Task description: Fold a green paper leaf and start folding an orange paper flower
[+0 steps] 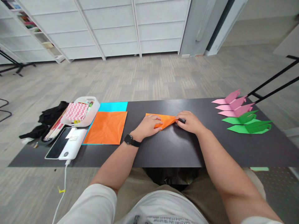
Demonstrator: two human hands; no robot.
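Note:
A folded orange paper, narrowing to a point on its right, lies on the dark table in front of me. My left hand holds the wide end down, its fingers bent over the sheet and a black watch on the wrist. At the pointed end, my right hand is closed around a small black object, its fingertips touching the paper. Most of that object is hidden by the hand, so its kind is unclear.
Left of my hands lie flat orange sheets over blue paper. Beyond them are a white basket, a phone and a cabled white device. Pink and green folded paper figures stand at the right.

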